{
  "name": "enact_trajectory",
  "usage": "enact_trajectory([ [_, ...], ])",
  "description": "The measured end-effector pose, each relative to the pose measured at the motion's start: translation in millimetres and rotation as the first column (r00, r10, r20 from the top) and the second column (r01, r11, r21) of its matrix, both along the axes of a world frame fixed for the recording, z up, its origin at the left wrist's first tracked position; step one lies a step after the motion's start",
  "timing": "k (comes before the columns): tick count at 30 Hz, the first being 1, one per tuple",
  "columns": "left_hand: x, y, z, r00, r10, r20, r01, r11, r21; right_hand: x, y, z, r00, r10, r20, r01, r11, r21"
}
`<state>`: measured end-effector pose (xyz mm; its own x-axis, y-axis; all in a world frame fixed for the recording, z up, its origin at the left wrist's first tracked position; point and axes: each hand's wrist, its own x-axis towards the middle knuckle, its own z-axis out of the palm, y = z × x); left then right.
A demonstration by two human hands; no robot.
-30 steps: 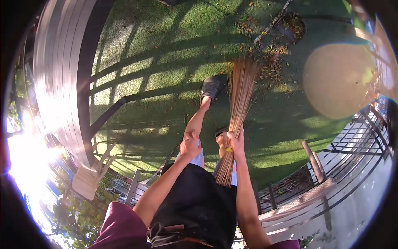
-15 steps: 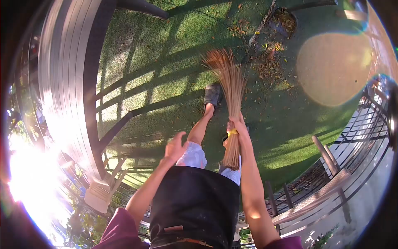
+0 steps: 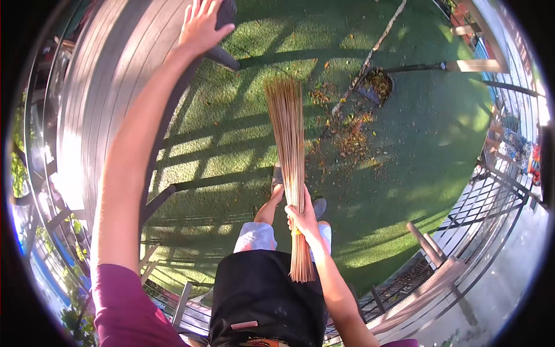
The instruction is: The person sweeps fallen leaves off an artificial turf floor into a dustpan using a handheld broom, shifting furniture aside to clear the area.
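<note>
A stick broom (image 3: 287, 139) of thin brown bristles, bound with a yellow tie, is gripped near its tied end by my right hand (image 3: 303, 221). Its bristle ends point forward over the green turf. My left hand (image 3: 199, 26) is stretched far forward with fingers spread, over the end of a grey slatted wooden table (image 3: 110, 87). Whether its palm touches the boards I cannot tell. Dry leaves (image 3: 354, 139) lie in a loose heap on the turf ahead of the broom.
A dustpan (image 3: 377, 87) holding leaves lies beyond the heap, its long dark handle running right. A pale stick (image 3: 370, 58) stretches across the turf beside it. Metal railings (image 3: 485, 208) curve along the right. A wooden chair (image 3: 433, 272) stands at lower right.
My left hand has reached from near my lap forward and up over the table, its fingers now spread. The broom, still in my right hand, has swung left and nearer my body.
</note>
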<state>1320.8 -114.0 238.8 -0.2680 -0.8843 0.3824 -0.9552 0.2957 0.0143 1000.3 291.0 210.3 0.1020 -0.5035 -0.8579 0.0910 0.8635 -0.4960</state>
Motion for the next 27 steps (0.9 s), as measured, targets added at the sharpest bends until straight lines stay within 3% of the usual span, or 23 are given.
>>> enact_trajectory([
  [3, 2.2, -5.9, -3.7, 0.999, 0.007, -0.039, -0.005, 0.998, 0.067, 6.1, -39.3, -3.5, 0.99, -0.092, 0.11, 0.1, 0.992, -0.075],
  [6, -0.1, -11.1, 0.2, 0.996, 0.014, -0.086, -0.006, 0.995, 0.097, 23.2, -85.3, -16.3, 0.974, -0.187, 0.13, 0.185, 0.982, 0.032],
  [7, -1.9, -10.7, 2.9, 0.996, 0.028, -0.087, -0.018, 0.993, 0.118, 35.8, -98.6, -40.0, 0.99, -0.101, 0.098, 0.112, 0.987, -0.111],
  [12, -5.9, -18.1, 18.3, 0.981, 0.066, -0.183, -0.023, 0.973, 0.228, 100.0, -234.9, -84.4, 0.981, 0.0, 0.194, 0.032, 0.986, -0.162],
  [14, -7.2, -23.1, 19.9, 0.967, 0.06, -0.248, 0.014, 0.958, 0.285, 122.6, -303.5, -91.0, 0.982, 0.045, 0.184, -0.031, 0.996, -0.079],
  [16, -11.1, -27.0, 21.7, 0.962, 0.109, -0.251, -0.018, 0.939, 0.342, 146.9, -353.4, -144.3, 0.981, 0.044, 0.19, 0.0, 0.974, -0.225],
  [19, -9.1, -33.4, 22.6, 0.983, 0.107, -0.153, -0.037, 0.915, 0.402, 149.6, -415.0, -181.1, 0.999, 0.04, 0.008, -0.037, 0.967, -0.252],
  [22, -8.8, -32.2, 23.5, 0.985, 0.114, -0.132, -0.042, 0.888, 0.458, 92.8, -390.0, -194.0, 0.965, -0.231, 0.127, 0.216, 0.969, 0.121],
  [24, -8.8, -35.0, 27.5, 0.987, 0.111, -0.114, -0.045, 0.883, 0.467, 44.6, -290.6, -288.8, 0.945, -0.189, -0.265, 0.106, 0.949, -0.298],
  [25, -8.0, -35.0, 26.0, 0.989, 0.106, -0.104, -0.046, 0.885, 0.463, 19.0, -281.8, -235.4, 0.945, -0.279, -0.171, 0.263, 0.959, -0.109],
  [27, -6.3, -34.1, 23.7, 0.993, 0.095, -0.073, -0.051, 0.886, 0.462, -18.6, -234.7, -191.8, 0.926, -0.258, -0.274, 0.294, 0.951, 0.097],
])
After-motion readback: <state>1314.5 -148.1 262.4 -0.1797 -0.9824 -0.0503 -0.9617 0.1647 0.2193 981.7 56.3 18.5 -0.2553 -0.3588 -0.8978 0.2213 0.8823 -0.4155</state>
